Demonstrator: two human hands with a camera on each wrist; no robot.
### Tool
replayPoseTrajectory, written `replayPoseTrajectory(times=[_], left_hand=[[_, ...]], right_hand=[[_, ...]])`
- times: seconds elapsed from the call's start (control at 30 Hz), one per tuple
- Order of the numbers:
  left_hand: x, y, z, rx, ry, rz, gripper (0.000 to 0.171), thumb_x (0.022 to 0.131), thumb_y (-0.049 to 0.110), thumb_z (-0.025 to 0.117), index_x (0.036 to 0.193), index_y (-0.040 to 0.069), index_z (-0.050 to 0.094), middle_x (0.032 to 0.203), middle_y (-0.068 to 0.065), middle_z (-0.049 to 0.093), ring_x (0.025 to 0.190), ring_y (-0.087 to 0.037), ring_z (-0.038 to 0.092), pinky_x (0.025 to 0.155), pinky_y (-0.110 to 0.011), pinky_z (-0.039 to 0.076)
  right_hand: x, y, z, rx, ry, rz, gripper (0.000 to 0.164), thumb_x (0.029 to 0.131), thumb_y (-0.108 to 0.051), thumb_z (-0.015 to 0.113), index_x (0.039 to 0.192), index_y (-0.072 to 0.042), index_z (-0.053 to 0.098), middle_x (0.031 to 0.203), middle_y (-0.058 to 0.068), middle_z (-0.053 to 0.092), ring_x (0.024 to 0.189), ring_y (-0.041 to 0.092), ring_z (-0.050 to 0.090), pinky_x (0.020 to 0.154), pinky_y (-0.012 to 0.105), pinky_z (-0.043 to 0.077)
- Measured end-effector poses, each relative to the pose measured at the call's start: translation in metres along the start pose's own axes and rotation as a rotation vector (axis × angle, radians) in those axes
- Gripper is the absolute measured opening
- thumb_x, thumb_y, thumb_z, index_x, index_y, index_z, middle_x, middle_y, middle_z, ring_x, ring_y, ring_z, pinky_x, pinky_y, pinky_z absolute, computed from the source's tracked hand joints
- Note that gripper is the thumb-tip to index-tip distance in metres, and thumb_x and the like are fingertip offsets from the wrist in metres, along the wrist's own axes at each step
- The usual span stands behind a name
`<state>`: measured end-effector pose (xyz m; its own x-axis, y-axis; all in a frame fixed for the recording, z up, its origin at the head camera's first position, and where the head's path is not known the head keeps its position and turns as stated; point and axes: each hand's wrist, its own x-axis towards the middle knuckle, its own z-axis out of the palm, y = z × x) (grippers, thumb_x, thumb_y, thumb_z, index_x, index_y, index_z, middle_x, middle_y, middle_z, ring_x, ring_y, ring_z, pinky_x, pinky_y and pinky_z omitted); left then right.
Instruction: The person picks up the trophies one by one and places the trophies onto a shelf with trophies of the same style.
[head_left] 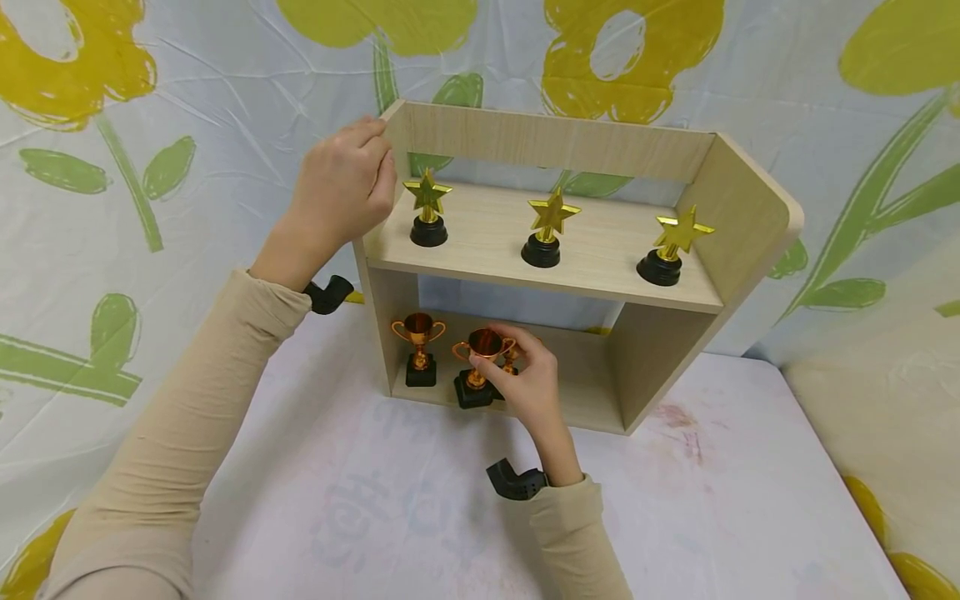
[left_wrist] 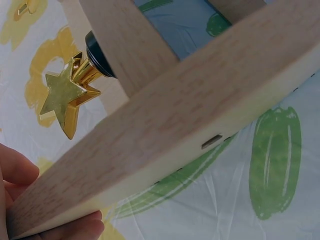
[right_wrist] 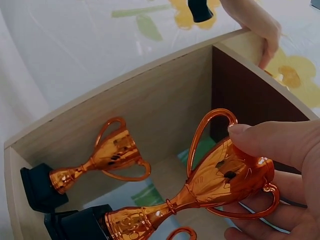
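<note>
My left hand (head_left: 343,179) grips the top of the left side panel of a small wooden shelf (head_left: 547,275). In the left wrist view the panel (left_wrist: 165,120) runs between thumb and fingers. A bronze-coloured trophy cup (head_left: 477,379) with two handles and a black base is pinched at its bowl by my right hand (head_left: 531,383), at the front of the lower shelf. Left of it stands a matching trophy cup (head_left: 420,346), upright. Partly hidden behind the held one is another bronze-coloured trophy (head_left: 511,360). In the right wrist view, my thumb lies on the held cup's (right_wrist: 225,172) rim.
On the upper shelf stand three gold star trophies: a left one (head_left: 428,208), a middle one (head_left: 548,229) and a right one (head_left: 672,247). The shelf's right side panel (head_left: 738,217) rises beside them. A white-covered table (head_left: 360,500) lies underneath; a flowered cloth (head_left: 247,83) hangs behind.
</note>
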<state>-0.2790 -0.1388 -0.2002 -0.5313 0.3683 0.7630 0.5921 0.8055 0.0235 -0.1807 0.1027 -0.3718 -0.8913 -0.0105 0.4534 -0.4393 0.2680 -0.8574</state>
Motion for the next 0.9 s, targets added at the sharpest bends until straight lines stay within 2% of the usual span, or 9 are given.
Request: replayPoseTrajectory(times=[0.07, 0.3, 0.37, 0.5, 0.57, 0.63, 0.7, 0.8, 0.9], left_hand=[[0.000, 0.000, 0.000, -0.003, 0.002, -0.002, 0.035, 0.097, 0.009, 0.040, 0.090, -0.011, 0.067, 0.128, -0.025, 0.062, 0.126, -0.037, 0.056, 0.104, -0.050, 0.045], [-0.001, 0.000, -0.001, -0.004, 0.017, 0.004, 0.034, 0.096, 0.008, 0.040, 0.088, -0.011, 0.067, 0.126, -0.025, 0.063, 0.124, -0.037, 0.057, 0.102, -0.051, 0.046], [-0.001, 0.001, -0.001, -0.003, 0.019, 0.008, 0.034, 0.096, 0.008, 0.040, 0.086, -0.011, 0.067, 0.126, -0.024, 0.063, 0.124, -0.037, 0.057, 0.102, -0.051, 0.046], [0.000, 0.001, -0.001, 0.000, 0.021, 0.015, 0.034, 0.096, 0.008, 0.040, 0.082, -0.011, 0.065, 0.125, -0.025, 0.064, 0.123, -0.037, 0.057, 0.103, -0.051, 0.046], [0.000, 0.001, -0.001, 0.001, 0.019, 0.016, 0.034, 0.096, 0.007, 0.040, 0.081, -0.011, 0.065, 0.125, -0.025, 0.063, 0.123, -0.037, 0.057, 0.103, -0.050, 0.046], [0.000, 0.001, -0.001, 0.001, 0.017, 0.015, 0.034, 0.096, 0.007, 0.040, 0.081, -0.011, 0.065, 0.126, -0.025, 0.063, 0.124, -0.037, 0.057, 0.102, -0.051, 0.046], [0.000, 0.001, -0.001, 0.000, 0.015, 0.012, 0.034, 0.096, 0.008, 0.040, 0.082, -0.011, 0.065, 0.126, -0.025, 0.063, 0.124, -0.037, 0.057, 0.102, -0.051, 0.046], [0.000, 0.001, 0.000, -0.001, 0.015, 0.009, 0.034, 0.096, 0.008, 0.040, 0.081, -0.010, 0.065, 0.126, -0.025, 0.063, 0.124, -0.037, 0.057, 0.101, -0.052, 0.047], [0.000, 0.001, 0.000, -0.002, 0.017, 0.008, 0.034, 0.096, 0.008, 0.040, 0.079, -0.010, 0.064, 0.126, -0.025, 0.063, 0.124, -0.037, 0.057, 0.100, -0.053, 0.048]], right_hand=[[-0.002, -0.012, -0.001, 0.005, -0.006, 0.020, 0.042, 0.079, 0.001, 0.080, 0.119, 0.004, 0.067, 0.114, 0.022, 0.066, 0.104, 0.037, 0.060, 0.073, 0.025, 0.045], [-0.002, -0.012, -0.003, 0.008, -0.010, 0.031, 0.042, 0.080, 0.000, 0.080, 0.119, 0.003, 0.068, 0.113, 0.021, 0.067, 0.100, 0.036, 0.062, 0.075, 0.035, 0.050], [-0.002, -0.012, -0.003, 0.013, -0.008, 0.034, 0.042, 0.080, 0.001, 0.080, 0.119, 0.004, 0.067, 0.113, 0.021, 0.067, 0.099, 0.036, 0.063, 0.076, 0.034, 0.051], [-0.001, -0.012, -0.006, 0.015, -0.009, 0.045, 0.042, 0.080, 0.001, 0.079, 0.120, 0.004, 0.067, 0.113, 0.021, 0.067, 0.099, 0.035, 0.063, 0.077, 0.024, 0.047], [-0.001, -0.012, -0.007, 0.014, -0.013, 0.046, 0.042, 0.080, 0.001, 0.079, 0.120, 0.004, 0.067, 0.113, 0.020, 0.067, 0.099, 0.035, 0.063, 0.077, 0.024, 0.047], [-0.001, -0.012, -0.007, 0.017, -0.014, 0.044, 0.042, 0.080, 0.001, 0.079, 0.120, 0.005, 0.066, 0.114, 0.021, 0.067, 0.101, 0.034, 0.064, 0.081, 0.028, 0.049], [-0.001, -0.011, -0.008, 0.024, -0.010, 0.039, 0.043, 0.080, 0.002, 0.079, 0.121, 0.007, 0.066, 0.115, 0.022, 0.066, 0.103, 0.036, 0.064, 0.087, 0.039, 0.051], [0.000, -0.010, -0.010, 0.036, -0.002, 0.026, 0.043, 0.080, 0.003, 0.079, 0.120, 0.009, 0.065, 0.114, 0.024, 0.066, 0.103, 0.040, 0.062, 0.095, 0.054, 0.046], [0.001, -0.009, -0.012, 0.040, 0.005, 0.026, 0.043, 0.080, 0.003, 0.079, 0.120, 0.009, 0.065, 0.114, 0.025, 0.066, 0.102, 0.042, 0.062, 0.097, 0.060, 0.043]])
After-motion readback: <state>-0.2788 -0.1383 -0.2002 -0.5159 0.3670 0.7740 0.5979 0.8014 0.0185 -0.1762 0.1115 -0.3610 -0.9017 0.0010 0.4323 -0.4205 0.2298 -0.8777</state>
